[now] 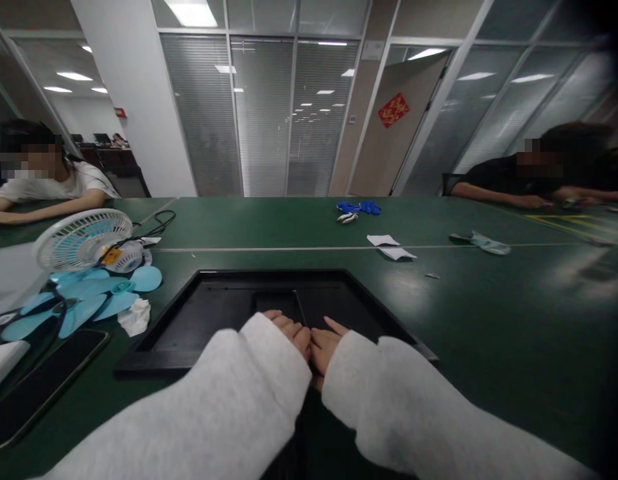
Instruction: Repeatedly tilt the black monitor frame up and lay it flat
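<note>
A black rectangular tray-like frame (pixel 189 293) lies on the green table in front of me. Both my hands rest inside it near its front edge, side by side and touching, mostly covered by long white fleece sleeves. My left hand (pixel 289 330) shows curled fingers pressed together against the tray's floor. My right hand (pixel 326 343) shows a few fingers, one stretched forward on the black surface. Whether anything lies under the fingers is hidden.
At left lie a white fan grille (pixel 83 237), blue fan blades (pixel 89 300), a crumpled tissue (pixel 135 317) and a dark phone (pixel 39 387). Blue gloves (pixel 359 207) and paper scraps (pixel 389 245) lie farther back. Two other people sit at the far left and far right.
</note>
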Available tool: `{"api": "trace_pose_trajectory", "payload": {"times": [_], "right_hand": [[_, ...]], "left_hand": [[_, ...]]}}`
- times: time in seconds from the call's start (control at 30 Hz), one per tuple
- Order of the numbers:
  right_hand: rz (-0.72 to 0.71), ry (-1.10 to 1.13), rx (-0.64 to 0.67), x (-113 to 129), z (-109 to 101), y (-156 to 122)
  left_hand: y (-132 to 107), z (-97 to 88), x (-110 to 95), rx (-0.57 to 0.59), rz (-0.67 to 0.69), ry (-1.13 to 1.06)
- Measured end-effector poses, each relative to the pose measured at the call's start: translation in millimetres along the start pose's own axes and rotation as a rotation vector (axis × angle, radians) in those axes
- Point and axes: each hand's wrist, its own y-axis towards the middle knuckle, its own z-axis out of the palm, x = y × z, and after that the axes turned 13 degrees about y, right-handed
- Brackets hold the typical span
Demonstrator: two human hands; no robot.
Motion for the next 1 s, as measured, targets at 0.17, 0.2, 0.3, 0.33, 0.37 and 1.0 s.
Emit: {"api": "trace_pose_trajectory", "payload": {"times": [0.17,0.2,0.3,0.33,0.37,1.0], "right_hand": [[-0.030,-0.003,-0.163,14.9,4.2,-29.5],[-0.037,-0.006,-0.219,15.1,6.5,-31.9],[-0.046,-0.016,-0.370,13.3,16.5,-33.6],[-0.040,-0.020,-0.398,12.4,19.9,-33.1],[-0.032,-0.026,-0.420,11.6,22.7,-32.4],[0.171,-0.220,-0.479,-48.7,42.2,-13.8]], "left_hand": [[-41.1,14.8,-38.3,-0.398,-0.003,-0.038],[-45.1,19.3,-42.2,-0.495,-0.017,-0.047],[-53.1,28.7,-52.3,-0.690,-0.066,-0.069],[-55.2,30.5,-55.5,-0.726,-0.067,-0.079],[-57.2,32.0,-58.4,-0.754,-0.055,-0.090],[-65.5,84.8,-58.6,-0.890,0.141,-0.174]]}}
